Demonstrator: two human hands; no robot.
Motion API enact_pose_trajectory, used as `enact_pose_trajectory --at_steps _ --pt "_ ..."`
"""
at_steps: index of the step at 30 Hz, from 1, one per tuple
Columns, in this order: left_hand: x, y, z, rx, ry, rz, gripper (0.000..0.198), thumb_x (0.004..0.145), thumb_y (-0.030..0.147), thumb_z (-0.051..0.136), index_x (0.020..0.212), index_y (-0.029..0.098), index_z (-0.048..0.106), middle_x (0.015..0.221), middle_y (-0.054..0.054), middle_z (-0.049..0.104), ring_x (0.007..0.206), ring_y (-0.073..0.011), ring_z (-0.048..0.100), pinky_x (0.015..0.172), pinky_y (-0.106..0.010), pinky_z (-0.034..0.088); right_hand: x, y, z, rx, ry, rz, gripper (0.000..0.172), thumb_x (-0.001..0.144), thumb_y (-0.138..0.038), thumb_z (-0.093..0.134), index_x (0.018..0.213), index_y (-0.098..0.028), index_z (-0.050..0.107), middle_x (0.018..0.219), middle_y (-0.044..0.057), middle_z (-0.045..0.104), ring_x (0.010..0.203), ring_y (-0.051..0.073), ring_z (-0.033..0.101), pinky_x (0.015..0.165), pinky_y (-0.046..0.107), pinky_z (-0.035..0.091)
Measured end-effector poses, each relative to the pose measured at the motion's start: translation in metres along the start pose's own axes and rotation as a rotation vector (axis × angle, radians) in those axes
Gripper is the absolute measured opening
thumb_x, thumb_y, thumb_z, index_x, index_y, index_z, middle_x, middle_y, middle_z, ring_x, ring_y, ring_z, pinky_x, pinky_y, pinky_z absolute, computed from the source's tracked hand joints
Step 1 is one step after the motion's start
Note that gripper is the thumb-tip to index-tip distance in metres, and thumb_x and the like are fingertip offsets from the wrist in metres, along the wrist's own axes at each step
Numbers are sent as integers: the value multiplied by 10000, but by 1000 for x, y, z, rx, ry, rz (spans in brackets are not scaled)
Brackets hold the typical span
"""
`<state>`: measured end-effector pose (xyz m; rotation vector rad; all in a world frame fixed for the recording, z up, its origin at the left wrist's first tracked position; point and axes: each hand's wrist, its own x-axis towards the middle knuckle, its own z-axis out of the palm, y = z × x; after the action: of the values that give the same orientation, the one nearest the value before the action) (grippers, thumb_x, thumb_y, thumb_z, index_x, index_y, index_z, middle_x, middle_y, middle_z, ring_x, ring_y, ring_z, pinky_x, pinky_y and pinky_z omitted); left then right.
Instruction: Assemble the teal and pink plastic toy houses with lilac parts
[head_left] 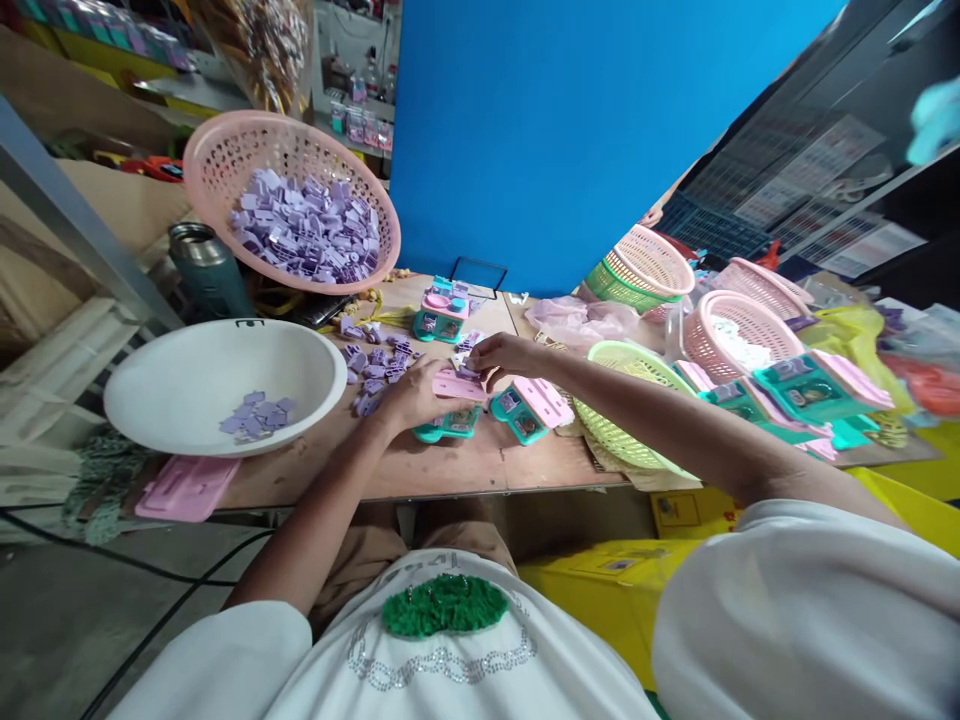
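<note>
The pink-topped teal toy [448, 426] sits on the desk [442, 478] in front of me, near the middle. My left hand [417, 393] has its fingers clamped on the left end of it. My right hand [504, 356] reaches over its far right corner, fingers bent; I cannot tell whether they pinch a small piece there. A second toy [531, 410] stands just to the right, and a third toy [441, 312] farther back. Loose purple pieces [373, 372] lie to the left, beyond my left hand. Farther left are a white bowl [169, 395] and, behind it, a pink basket [206, 150] heaped with similar pieces.
</note>
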<state>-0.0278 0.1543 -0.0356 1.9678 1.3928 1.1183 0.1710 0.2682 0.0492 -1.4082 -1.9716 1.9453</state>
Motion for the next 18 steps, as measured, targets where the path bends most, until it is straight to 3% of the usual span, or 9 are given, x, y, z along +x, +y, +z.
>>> enact_pose_trajectory --at_steps 5,9,12,15,18 --pt "-20 8 5 -69 21 3 641 715 435 918 1245 206 639 1244 -105 639 1188 -296 646 1047 -435 540 -20 -3 12 -39 -13 124 275 803 -224 895 917 -117 669 826 79 748 741 187 746 518 239 634" --pt "-15 16 11 -146 66 -90 303 894 368 746 1139 193 716 1187 -101 730 1165 -261 689 1065 -398 533 -31 -3 27 -42 10 244 191 898 -158 789 1012 -127 640 785 87 757 722 210 767 543 274 650" --pt "1 18 11 -176 -13 -182 217 891 348 745 1040 192 765 1134 -98 786 1097 -264 733 1024 -380 554 -31 -3 32 -11 -15 298 43 952 -126 701 953 -96 671 759 95 753 692 201 759 583 301 669" --pt "10 15 9 -253 -115 -236 230 876 377 764 1024 202 777 1123 -77 804 1081 -262 748 980 -350 570 -28 -3 33 38 -59 295 89 931 -139 735 891 -71 693 758 107 762 668 202 751 653 344 685" --pt "10 13 9 -249 -110 -203 206 894 366 747 1029 210 758 1105 -59 799 1078 -251 735 983 -354 555 -25 0 33 54 -19 293 120 886 -153 797 868 -72 709 668 73 738 610 192 734 724 363 681"
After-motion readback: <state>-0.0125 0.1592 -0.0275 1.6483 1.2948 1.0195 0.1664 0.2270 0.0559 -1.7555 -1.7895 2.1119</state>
